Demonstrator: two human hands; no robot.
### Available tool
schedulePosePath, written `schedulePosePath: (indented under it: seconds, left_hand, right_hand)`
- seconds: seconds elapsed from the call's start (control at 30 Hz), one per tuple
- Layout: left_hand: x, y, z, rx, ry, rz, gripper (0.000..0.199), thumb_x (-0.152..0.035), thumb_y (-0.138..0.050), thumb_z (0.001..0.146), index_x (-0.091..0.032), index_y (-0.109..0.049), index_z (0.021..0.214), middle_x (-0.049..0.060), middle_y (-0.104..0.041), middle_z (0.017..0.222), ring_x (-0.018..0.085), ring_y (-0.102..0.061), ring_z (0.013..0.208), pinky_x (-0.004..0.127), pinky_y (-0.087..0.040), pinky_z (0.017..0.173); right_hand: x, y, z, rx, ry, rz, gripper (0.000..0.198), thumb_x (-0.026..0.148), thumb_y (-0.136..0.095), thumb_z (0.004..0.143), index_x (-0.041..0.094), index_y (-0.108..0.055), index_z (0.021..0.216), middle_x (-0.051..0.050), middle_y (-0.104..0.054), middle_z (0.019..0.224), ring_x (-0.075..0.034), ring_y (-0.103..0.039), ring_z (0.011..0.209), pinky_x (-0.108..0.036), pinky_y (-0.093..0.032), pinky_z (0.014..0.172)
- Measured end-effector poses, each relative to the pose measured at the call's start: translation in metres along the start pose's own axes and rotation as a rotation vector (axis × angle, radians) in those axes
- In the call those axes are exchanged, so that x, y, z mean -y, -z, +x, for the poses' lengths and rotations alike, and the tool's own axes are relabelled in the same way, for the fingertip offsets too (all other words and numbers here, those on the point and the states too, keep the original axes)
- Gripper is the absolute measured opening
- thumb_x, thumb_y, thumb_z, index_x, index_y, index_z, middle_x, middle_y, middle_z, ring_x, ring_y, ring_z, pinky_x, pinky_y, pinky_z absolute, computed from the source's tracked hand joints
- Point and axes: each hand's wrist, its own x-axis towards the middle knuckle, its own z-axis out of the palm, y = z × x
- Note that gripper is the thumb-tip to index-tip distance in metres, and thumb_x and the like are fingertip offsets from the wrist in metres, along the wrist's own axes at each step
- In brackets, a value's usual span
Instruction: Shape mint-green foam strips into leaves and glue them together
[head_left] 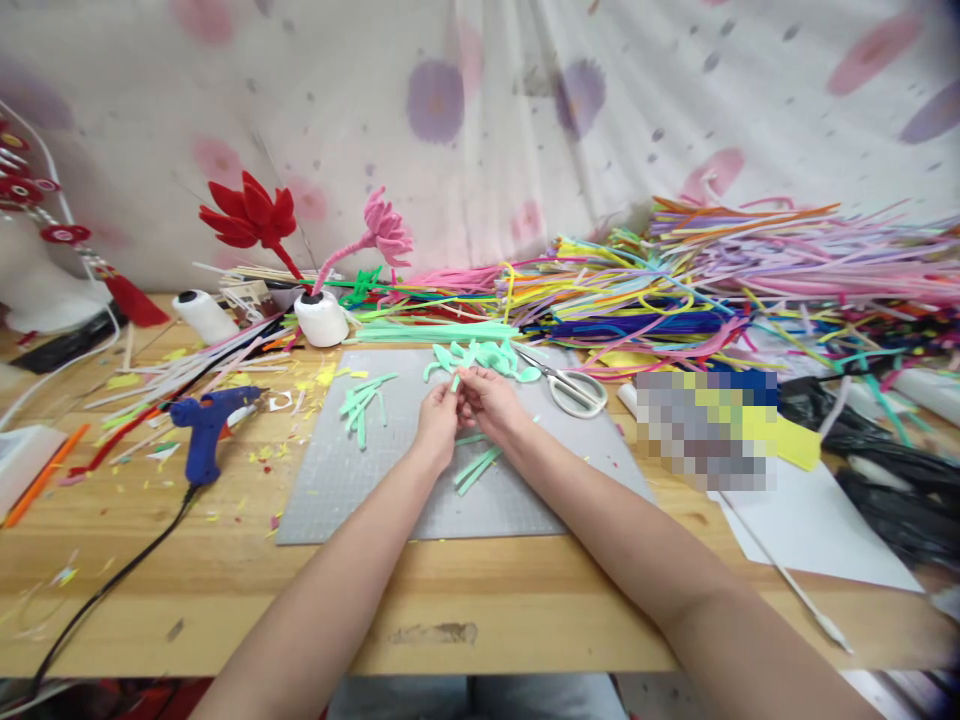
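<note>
My left hand and my right hand meet above the grey cutting mat. Both are closed, fingertips pinched together on a short mint-green pipe cleaner, most of which my fingers hide. Just beyond them lies a heap of mint-green pipe cleaner loops. Cut mint-green pipe cleaner pieces are scattered left of my hands, and a few more strips lie under my right wrist. Scissors with pale handles rest to the right of the loops, their blades pointing toward the heap.
A blue glue gun with a black cord stands at left. Behind the mat, a red flower and a pink flower rise near a white spool. Bundles of colourful pipe cleaners fill the back right. White paper lies at right.
</note>
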Motion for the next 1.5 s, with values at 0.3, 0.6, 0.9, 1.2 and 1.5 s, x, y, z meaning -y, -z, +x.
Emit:
schedulePosePath:
  seconds: [0.3,0.6,0.9,1.2,1.5]
  left_hand:
    - [-0.009,-0.003,-0.009,-0.008,0.326,-0.362,0.011,-0.014,-0.051,0.078,-0.011,-0.053,0.068,-0.006,-0.046,0.050,-0.003,-0.038,0.035,0.005,-0.034,0.034]
    - [0.001,0.008,0.003,-0.246,-0.087,0.272,0.020,-0.031,-0.062,0.065,-0.012,-0.055,0.070,-0.002,-0.056,0.057,0.005,-0.048,0.044,0.016,-0.037,0.039]
    - [-0.011,0.025,0.014,-0.130,-0.322,0.635,0.017,-0.032,-0.059,0.064,-0.016,-0.057,0.067,-0.002,-0.053,0.055,0.008,-0.049,0.051,0.017,-0.036,0.041]
    - [-0.032,0.028,0.007,0.163,0.145,0.309,0.019,-0.025,-0.068,0.058,-0.012,-0.058,0.067,-0.005,-0.042,0.050,0.002,-0.038,0.041,0.014,-0.039,0.039]
    - [-0.037,0.031,0.001,0.307,0.526,-0.204,0.010,-0.011,-0.047,0.075,-0.014,-0.054,0.067,-0.004,-0.033,0.047,0.002,-0.032,0.038,0.013,-0.041,0.041]
  right_hand:
    - [-0.013,0.001,0.009,-0.292,0.377,-0.485,0.023,0.039,-0.058,0.066,0.020,-0.045,0.065,0.005,-0.045,0.054,-0.009,-0.042,0.045,-0.023,-0.035,0.044]
    - [-0.006,0.014,0.015,-0.233,0.593,-0.883,0.017,0.027,-0.057,0.068,0.020,-0.045,0.057,0.001,-0.043,0.062,-0.013,-0.039,0.061,-0.027,-0.030,0.061]
    - [0.005,0.022,0.022,-0.037,0.277,-0.676,0.025,0.034,-0.059,0.064,0.018,-0.043,0.052,0.005,-0.037,0.049,-0.008,-0.031,0.049,-0.024,-0.023,0.051]
    - [0.009,0.028,0.014,0.213,0.061,-0.241,0.036,0.038,-0.070,0.055,0.017,-0.041,0.052,0.008,-0.031,0.045,-0.003,-0.024,0.042,-0.022,-0.015,0.044]
    - [0.004,0.009,0.003,0.242,-0.008,0.004,0.027,0.035,-0.068,0.057,0.016,-0.048,0.058,0.004,-0.047,0.054,-0.006,-0.039,0.049,-0.021,-0.030,0.050]
